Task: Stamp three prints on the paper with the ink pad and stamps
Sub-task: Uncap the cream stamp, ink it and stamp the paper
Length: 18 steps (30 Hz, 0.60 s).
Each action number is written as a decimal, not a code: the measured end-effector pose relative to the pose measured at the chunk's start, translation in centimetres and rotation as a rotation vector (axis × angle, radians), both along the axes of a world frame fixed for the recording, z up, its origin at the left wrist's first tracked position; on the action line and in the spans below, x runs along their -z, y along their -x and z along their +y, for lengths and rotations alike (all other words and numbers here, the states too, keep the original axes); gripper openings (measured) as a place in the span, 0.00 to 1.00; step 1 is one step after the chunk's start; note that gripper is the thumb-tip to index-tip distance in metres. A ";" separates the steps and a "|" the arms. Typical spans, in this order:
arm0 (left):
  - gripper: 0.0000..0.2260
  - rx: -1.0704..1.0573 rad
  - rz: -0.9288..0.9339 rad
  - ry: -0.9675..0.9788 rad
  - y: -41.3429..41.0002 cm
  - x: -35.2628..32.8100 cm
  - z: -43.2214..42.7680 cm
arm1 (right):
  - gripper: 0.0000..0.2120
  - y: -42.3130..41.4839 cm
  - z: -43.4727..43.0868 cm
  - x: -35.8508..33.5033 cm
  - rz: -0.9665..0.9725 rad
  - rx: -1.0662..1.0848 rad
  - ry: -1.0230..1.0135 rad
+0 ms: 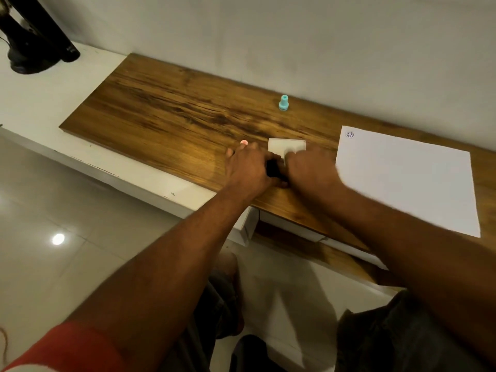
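A wood-grain desk (166, 103) carries a flat white paper (408, 178) at its right end, long axis running toward the front edge, one round dark print (350, 134) in its far left corner. A teal, bottle-shaped stamp (283, 102) stands upright near the back edge. Near the front edge, the left hand (248, 167) and right hand (311, 167) curl around a dark ink pad (273, 169), its pale lid (286, 145) tilted up behind; the exact grip is hidden. A small pink round thing (244, 142) sits at the left fingertips.

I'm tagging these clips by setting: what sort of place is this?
Probably a room at home, not a workshop: a low wooden shelf against a plain wall, a glossy tiled floor below, and a dark appliance standing at the far left.
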<state>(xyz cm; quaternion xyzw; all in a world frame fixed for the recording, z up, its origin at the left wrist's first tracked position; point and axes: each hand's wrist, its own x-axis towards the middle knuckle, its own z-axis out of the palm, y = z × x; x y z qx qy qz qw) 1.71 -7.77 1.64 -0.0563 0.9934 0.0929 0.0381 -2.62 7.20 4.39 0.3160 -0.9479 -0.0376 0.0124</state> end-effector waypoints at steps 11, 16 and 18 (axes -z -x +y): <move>0.33 -0.013 -0.026 -0.043 0.3 -0.8 0.3 | 0.16 -0.2 0.1 2.7 -0.015 0.044 -0.067; 0.36 -0.008 -0.062 0.042 0.8 -1.4 0.9 | 0.20 0.7 1.2 2.4 -0.068 -0.010 0.017; 0.38 0.000 -0.066 0.077 1.1 -1.8 1.1 | 0.20 1.5 2.2 1.4 -0.039 0.033 0.150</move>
